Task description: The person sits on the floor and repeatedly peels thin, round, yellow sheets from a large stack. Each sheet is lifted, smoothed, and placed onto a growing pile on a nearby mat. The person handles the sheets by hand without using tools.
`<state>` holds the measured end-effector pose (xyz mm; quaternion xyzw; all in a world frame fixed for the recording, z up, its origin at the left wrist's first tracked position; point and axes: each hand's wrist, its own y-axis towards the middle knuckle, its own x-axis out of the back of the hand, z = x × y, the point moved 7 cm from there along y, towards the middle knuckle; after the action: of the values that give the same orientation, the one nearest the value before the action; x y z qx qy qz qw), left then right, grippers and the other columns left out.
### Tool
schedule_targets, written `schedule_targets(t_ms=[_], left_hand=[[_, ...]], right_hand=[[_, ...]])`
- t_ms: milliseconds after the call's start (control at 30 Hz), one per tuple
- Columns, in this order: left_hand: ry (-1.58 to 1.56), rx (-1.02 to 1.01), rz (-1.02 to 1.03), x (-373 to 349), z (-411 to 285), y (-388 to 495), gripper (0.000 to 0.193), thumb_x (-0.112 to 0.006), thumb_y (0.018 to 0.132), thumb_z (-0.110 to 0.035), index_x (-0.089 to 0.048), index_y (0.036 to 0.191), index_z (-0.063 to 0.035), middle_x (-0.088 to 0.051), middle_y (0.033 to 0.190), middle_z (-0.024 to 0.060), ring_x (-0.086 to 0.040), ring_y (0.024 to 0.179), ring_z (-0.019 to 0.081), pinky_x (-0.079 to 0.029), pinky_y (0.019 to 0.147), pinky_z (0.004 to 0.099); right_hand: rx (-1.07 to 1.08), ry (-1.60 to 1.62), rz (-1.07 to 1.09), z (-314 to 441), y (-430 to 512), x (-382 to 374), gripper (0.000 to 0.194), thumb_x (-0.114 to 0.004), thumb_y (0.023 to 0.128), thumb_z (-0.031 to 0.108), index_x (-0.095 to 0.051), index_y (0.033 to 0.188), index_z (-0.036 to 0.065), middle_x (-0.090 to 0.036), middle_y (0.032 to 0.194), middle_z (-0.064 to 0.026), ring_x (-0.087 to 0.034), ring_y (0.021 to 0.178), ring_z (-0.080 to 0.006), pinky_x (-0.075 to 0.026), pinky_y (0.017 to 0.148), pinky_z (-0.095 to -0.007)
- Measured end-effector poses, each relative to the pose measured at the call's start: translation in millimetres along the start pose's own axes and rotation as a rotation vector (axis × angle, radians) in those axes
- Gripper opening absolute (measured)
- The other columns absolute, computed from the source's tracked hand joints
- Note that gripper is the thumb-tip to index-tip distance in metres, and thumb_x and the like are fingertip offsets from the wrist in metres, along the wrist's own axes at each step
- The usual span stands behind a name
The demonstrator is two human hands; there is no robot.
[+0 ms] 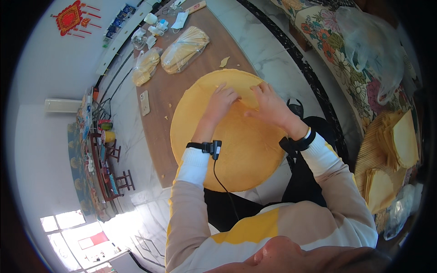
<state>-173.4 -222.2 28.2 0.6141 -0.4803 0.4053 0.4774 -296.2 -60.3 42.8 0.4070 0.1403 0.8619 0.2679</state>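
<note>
A large, round, yellow sheet of thin flatbread (235, 153), or a stack of such sheets, lies before me and overhangs the near right table edge. Over its far half is my left hand (222, 102), fingers bent and low on the surface; whether they pinch the sheet I cannot tell. My right hand (271, 105) is to the right of it, with thumb and fingers spread above the far right part of the round. Between the hands a lighter patch with a crease shows in the sheet. Both wrists wear black straps.
On the brown table (153, 150) are two plastic bags of folded flatbread (184, 49) (146, 66), a white power strip (145, 103), crumbs and small bottles (160, 27). To my right, folded yellow sheets (404, 140) rest on a ridged tray (368, 150) beside a floral-covered seat (336, 58).
</note>
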Motion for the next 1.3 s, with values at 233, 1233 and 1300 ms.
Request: schedule_targets(t_ms=[233, 1233, 1300], left_hand=[[0.145, 0.043, -0.193, 87.4, -40.5, -91.7, 0.019, -0.076, 0.092, -0.007, -0.077, 0.109, -0.0128, -0.076, 0.11, 0.0058, -0.075, 0.115, 0.0329, -0.061, 0.112, 0.0472], [0.253, 0.713, -0.386, 262.7, -192.5, -435.3, 0.026, -0.068, 0.096, 0.01, -0.079, 0.116, -0.0029, -0.08, 0.127, 0.0136, -0.08, 0.114, 0.0342, -0.066, 0.096, 0.0408], [0.266, 0.762, -0.391, 266.2, -209.9, -445.1, 0.026, -0.067, 0.097, 0.009, -0.079, 0.117, -0.0037, -0.08, 0.128, 0.0133, -0.08, 0.115, 0.0336, -0.067, 0.097, 0.0407]], right_hand=[[0.234, -0.01, 0.292, 104.0, -29.2, -24.5, 0.016, -0.068, 0.096, 0.011, -0.068, 0.111, 0.006, -0.078, 0.102, -0.0132, -0.08, 0.093, -0.0345, -0.064, 0.075, -0.0448], [0.513, 0.489, 0.373, 356.5, -208.6, -63.5, 0.086, -0.091, 0.085, 0.033, -0.059, 0.156, -0.002, -0.055, 0.163, -0.0278, -0.059, 0.14, -0.0501, -0.043, 0.126, -0.0618], [0.582, 0.474, 0.401, 399.4, -209.6, -63.8, 0.097, -0.091, 0.086, 0.033, -0.049, 0.168, 0.004, -0.049, 0.169, -0.0276, -0.055, 0.147, -0.0488, -0.041, 0.127, -0.0661]])
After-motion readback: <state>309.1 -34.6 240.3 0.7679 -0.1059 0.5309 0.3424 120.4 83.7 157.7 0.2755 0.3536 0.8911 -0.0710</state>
